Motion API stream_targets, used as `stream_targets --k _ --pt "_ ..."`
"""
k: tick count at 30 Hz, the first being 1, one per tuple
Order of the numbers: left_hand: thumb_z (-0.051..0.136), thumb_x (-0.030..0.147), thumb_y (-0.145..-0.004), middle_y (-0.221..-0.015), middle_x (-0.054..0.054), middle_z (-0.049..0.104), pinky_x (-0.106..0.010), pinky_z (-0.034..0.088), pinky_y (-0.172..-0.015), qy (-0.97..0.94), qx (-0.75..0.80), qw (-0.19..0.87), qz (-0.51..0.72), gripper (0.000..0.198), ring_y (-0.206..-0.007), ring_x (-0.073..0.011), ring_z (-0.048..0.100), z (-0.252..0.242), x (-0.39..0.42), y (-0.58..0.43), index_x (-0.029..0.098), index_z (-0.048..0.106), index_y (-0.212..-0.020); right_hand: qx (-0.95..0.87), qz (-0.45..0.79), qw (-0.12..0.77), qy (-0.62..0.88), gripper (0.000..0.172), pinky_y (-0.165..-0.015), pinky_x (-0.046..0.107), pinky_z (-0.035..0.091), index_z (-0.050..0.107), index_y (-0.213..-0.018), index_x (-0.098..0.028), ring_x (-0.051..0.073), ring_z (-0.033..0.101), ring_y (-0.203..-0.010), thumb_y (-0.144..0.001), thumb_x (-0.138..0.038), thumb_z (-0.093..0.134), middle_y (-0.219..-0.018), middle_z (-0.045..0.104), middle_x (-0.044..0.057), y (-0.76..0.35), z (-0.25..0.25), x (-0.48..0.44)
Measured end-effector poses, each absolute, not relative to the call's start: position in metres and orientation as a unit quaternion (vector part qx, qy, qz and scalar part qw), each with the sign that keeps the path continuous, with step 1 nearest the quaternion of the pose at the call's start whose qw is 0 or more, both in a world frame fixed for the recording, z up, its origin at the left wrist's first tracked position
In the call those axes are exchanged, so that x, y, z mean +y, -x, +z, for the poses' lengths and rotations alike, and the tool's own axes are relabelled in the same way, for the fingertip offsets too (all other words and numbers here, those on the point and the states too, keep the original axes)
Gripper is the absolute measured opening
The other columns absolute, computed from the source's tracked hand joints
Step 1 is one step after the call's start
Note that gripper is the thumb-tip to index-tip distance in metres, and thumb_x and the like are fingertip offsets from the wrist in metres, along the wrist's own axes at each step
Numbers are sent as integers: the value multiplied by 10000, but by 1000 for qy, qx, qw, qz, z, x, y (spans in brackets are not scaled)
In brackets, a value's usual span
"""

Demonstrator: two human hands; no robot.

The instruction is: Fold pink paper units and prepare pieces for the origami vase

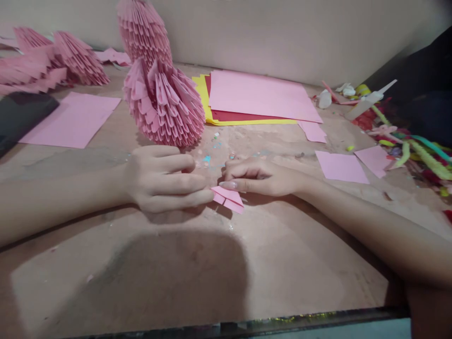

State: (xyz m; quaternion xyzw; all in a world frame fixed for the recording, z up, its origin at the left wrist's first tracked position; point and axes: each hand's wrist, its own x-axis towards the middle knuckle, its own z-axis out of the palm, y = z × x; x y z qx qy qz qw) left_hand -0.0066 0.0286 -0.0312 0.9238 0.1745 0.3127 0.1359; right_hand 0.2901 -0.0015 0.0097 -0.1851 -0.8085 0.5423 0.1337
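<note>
A small folded piece of pink paper [229,199] lies on the table between my hands, with flaps and a slit showing on its near side. From the left, my left hand [164,179] reaches it palm down, its fingers close together and the fingertips at the paper's left edge. My right hand [259,176] is closed, with the thumb pressed on the paper's upper right part and the other fingers curled. Part of the paper is hidden under the right hand. Just behind my left hand stands a pink swan-like model of folded paper pieces [173,106].
Pink, red and yellow sheets [261,96] are stacked at the back. Small pink paper pieces [342,167] lie on the right, near a glue bottle [365,104] and fuzzy craft stems [429,157]. Further left are a pink sheet [72,120], a dark flat object [24,115] and more folded-paper work [79,59].
</note>
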Motion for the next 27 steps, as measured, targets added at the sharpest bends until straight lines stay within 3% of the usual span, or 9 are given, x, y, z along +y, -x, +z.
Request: stream_targets --k 5,9,13,19,22,27 --pt "473 510 -1105 -732 2 706 -373 424 -567 -958 66 74 269 371 -686 -205 665 -32 36 13 401 811 -997 -814 533 128 191 540 -756 286 439 580 -796 -199 129 546 -766 -1127 -623 544 -802 584 -2 -290 11 -1" --pt "494 435 -1126 -829 16 771 -368 396 -542 -957 32 4 288 311 -624 -186 640 -20 27 4 445 798 -1189 -796 548 133 220 538 -757 289 439 605 -813 -191 132 544 -775 -1099 -646 583 -812 579 -4 -288 12 -5" --pt "448 388 -1155 -755 -1 713 -338 396 -533 -952 40 -74 295 361 -619 -181 642 -6 16 -5 377 808 -1186 -769 565 150 257 472 -687 268 394 645 -864 -179 119 498 -744 -1043 -613 692 -795 579 -20 -286 11 -10" --pt "704 317 -1059 -881 -8 741 -309 447 -613 -916 40 -249 312 153 -722 -157 656 -1 8 -7 221 726 -1176 -736 586 190 280 435 -713 269 430 673 -919 -172 134 562 -799 -1021 -590 729 -877 676 9 -286 9 -10" --pt "666 288 -1081 -937 -62 760 -335 433 -611 -916 53 -260 300 139 -758 -183 653 -3 8 -9 162 698 -1131 -766 537 192 295 442 -753 294 450 664 -948 -182 152 587 -817 -1074 -604 638 -894 689 22 -288 6 -10" --pt "614 408 -1123 -913 -31 746 -322 421 -611 -924 117 -197 306 171 -711 -172 660 -10 9 -13 255 690 -1112 -810 454 208 308 374 -795 317 450 644 -995 -205 175 586 -848 -1114 -549 559 -941 697 35 -289 2 -11"
